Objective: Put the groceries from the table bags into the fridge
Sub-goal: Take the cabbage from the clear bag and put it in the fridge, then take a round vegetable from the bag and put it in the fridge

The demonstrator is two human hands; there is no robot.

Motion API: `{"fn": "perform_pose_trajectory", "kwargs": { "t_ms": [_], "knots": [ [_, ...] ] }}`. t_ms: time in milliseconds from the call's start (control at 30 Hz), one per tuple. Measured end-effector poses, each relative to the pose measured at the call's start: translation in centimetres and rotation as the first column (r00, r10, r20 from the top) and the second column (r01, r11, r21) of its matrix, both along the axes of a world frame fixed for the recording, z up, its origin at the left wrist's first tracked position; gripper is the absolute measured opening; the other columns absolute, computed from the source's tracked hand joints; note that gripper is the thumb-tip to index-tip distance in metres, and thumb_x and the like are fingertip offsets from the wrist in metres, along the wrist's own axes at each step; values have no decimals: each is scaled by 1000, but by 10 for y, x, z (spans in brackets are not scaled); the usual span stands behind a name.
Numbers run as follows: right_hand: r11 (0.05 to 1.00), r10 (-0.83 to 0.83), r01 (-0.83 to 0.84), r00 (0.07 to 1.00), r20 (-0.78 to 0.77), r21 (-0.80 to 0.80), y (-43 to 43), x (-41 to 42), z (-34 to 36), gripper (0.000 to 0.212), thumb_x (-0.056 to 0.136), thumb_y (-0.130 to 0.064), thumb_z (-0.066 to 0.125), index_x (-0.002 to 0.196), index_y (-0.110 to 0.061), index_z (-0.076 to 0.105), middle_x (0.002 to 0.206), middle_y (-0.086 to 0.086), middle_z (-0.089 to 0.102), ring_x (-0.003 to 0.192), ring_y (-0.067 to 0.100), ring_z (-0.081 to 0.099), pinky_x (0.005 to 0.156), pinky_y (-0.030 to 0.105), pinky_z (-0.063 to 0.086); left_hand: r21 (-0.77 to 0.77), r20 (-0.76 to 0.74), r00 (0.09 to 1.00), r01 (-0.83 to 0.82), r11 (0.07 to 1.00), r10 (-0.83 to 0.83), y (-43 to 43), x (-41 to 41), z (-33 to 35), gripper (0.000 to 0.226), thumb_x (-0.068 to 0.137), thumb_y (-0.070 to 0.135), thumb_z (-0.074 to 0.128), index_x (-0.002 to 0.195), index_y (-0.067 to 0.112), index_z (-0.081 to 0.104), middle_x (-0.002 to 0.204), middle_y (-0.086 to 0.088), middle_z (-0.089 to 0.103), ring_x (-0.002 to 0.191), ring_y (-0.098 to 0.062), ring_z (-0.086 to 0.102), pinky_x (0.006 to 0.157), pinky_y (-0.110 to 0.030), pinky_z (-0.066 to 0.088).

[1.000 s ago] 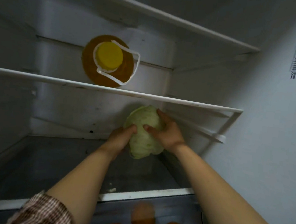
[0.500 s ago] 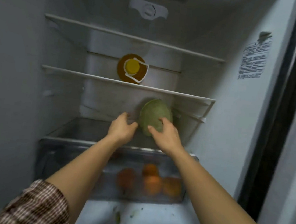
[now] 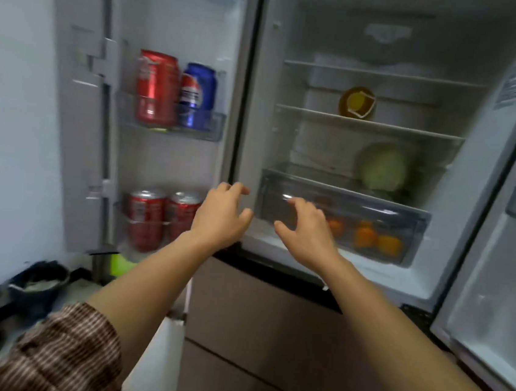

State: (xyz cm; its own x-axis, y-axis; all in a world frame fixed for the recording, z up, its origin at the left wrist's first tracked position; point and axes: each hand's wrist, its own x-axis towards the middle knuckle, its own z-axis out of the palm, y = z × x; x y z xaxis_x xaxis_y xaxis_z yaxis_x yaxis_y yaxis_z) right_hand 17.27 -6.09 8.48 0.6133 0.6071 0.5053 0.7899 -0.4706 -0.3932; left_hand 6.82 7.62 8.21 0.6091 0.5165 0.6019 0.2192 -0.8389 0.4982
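Observation:
A pale green cabbage [image 3: 380, 170] sits on the lowest glass shelf of the open fridge [image 3: 491, 175], at the right, above the clear crisper drawer [image 3: 282, 198]. Several oranges [image 3: 365, 237] lie inside that drawer. My left hand [image 3: 221, 215] and my right hand [image 3: 305, 229] hover in front of the fridge, outside it, fingers loosely spread and holding nothing. An amber oil jug with a yellow cap [image 3: 357, 102] stands on the middle shelf.
The left fridge door stands open with red and blue drink cans [image 3: 173, 91] in its upper bin and red cans [image 3: 160, 217] in the lower bin. The right door [image 3: 502, 284] is open too. Brown freezer drawers [image 3: 267, 339] lie below. A dark bowl [image 3: 40, 284] sits low left.
Both hands let go of the cabbage and drew back out of the fridge. The cabbage stays on the shelf. My view has pulled back and swung left, showing the door bins.

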Motion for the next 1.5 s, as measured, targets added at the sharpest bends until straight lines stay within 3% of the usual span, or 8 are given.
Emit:
{"fn": "perform_pose_trajectory", "kwargs": {
  "t_ms": [133,267,400,567,733,933,1233,1500],
  "knots": [
    [990,142,-142,989,51,-9,26,-89,-1,54,90,-34,57,138,-17,43,135,8,50,125,30,43,101,44,40,61,3,990,-138,989,138,12,-108,3,34,83,21,57,116,13,59,113,-13,57,110,-34,51,89,-42,44],
    [965,261,-258,963,67,-47,63,-182,-18,52,88,-35,58,135,-17,44,132,8,52,122,30,44,99,45,40,136,-72,966,-238,962,249,32,-216,-9,37,83,23,57,119,15,57,119,-10,54,114,-31,47,91,-43,45],
    [924,377,-371,924,65,-90,116,-285,-36,55,90,-36,56,139,-18,41,138,6,48,126,28,40,100,43,38,109,-129,918,-363,925,375,62,-332,-28,40,88,24,55,127,18,53,129,-6,48,122,-25,41,89,-36,41],
    [850,521,-521,853,-19,-75,179,-445,-77,54,90,-32,57,139,-15,42,137,7,49,126,28,42,102,43,38,90,-253,823,-504,859,509,103,-506,-70,43,88,25,53,130,18,51,133,-6,47,124,-25,40,92,-38,42],
    [745,635,-641,766,-98,-183,237,-612,-130,55,88,-33,57,138,-18,42,135,7,50,123,29,42,98,43,40,80,-400,683,-639,765,611,142,-685,-112,43,86,24,53,128,15,52,129,-10,49,119,-28,44,95,-41,44],
    [587,760,-760,636,-134,-279,309,-770,-145,56,89,-35,52,141,-21,37,137,6,47,127,29,40,102,48,38,29,-458,522,-800,599,719,183,-851,-139,47,89,26,49,135,16,44,134,-7,42,120,-27,40,82,-38,47],
    [360,892,-866,429,-144,-346,436,-972,-177,60,93,-37,52,146,-19,31,145,6,41,133,30,36,106,49,38,-40,-435,412,-897,440,801,265,-1054,-185,44,91,27,50,134,21,45,133,-2,43,119,-22,42,84,-35,48],
    [212,927,-894,312,-208,-394,551,-1131,-206,58,95,-38,50,147,-20,30,146,4,39,134,29,34,107,49,33,-126,-461,338,-940,316,821,347,-1210,-215,39,88,22,55,127,15,54,128,-9,52,120,-29,48,94,-39,42]
  ]
}}
